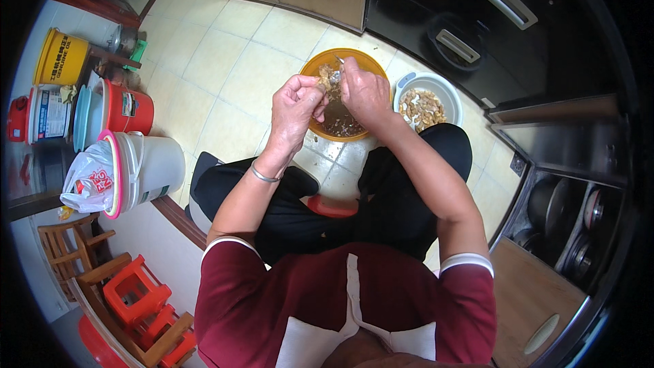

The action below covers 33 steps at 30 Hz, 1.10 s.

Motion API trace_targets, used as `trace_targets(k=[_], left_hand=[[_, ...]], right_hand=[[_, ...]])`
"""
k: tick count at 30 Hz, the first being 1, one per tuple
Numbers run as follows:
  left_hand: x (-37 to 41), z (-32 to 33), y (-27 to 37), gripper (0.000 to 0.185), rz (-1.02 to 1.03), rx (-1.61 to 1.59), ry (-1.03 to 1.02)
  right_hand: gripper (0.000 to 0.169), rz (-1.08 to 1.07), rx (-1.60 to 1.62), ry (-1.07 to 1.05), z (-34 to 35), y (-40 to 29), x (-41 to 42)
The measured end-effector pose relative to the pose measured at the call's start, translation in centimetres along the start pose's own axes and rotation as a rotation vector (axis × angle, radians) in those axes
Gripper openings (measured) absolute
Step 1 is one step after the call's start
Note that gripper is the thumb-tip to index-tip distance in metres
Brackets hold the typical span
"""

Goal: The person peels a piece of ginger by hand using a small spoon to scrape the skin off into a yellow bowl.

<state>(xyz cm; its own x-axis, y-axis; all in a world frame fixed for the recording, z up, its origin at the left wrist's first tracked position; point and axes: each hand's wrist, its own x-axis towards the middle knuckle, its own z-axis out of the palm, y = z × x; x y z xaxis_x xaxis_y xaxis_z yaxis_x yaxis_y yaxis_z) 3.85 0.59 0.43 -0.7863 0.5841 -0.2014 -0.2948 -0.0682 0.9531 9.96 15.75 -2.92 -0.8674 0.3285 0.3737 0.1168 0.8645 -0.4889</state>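
Note:
My left hand (299, 107) pinches a small wet yellow-brown food piece (325, 76) between thumb and fingers; its exact kind cannot be told. My right hand (364, 89) grips a thin metal tool (338, 59), mostly hidden by the fingers, with its narrow tip pointing out past the knuckles. Both hands are over an orange-yellow basin (312, 65) on the floor. Murky brown water (340, 112) with floating dark scraps fills part of it. To the right of this basin stands a grey-white basin (452, 93) with many similar tan pieces (423, 110) inside.
Black cabinet fronts (409, 5) with handles rise beyond the basins. On the left are a white bucket (158, 163) with a plastic bag (92, 179), a red bucket (137, 107) and a yellow bucket (64, 59). Red plastic stools (137, 289) are at lower left. Pale tiles (240, 66) cover the floor.

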Motion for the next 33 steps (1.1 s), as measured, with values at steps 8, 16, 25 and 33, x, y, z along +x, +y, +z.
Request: trace_targets(k=[8,16,25,33], left_hand=[[0.6,-0.5,-0.2,0.013,-0.021,-0.056,0.011],[0.8,-0.5,-0.8,0.012,-0.054,-0.117,0.005],[0.8,-0.6,-0.2,0.013,-0.138,-0.272,-0.011],[0.6,0.0,-0.5,0.013,-0.116,-0.305,0.022]], right_hand=[[0.011,-0.161,0.13,0.018,-0.2,-0.9,-1.0],[0.01,-0.099,0.048,0.005,0.4,-1.1,-0.7],[0.014,-0.101,0.234,0.017,-0.6,-1.1,-0.9],[0.012,-0.091,0.065,0.006,0.6,-1.1,-0.5]])
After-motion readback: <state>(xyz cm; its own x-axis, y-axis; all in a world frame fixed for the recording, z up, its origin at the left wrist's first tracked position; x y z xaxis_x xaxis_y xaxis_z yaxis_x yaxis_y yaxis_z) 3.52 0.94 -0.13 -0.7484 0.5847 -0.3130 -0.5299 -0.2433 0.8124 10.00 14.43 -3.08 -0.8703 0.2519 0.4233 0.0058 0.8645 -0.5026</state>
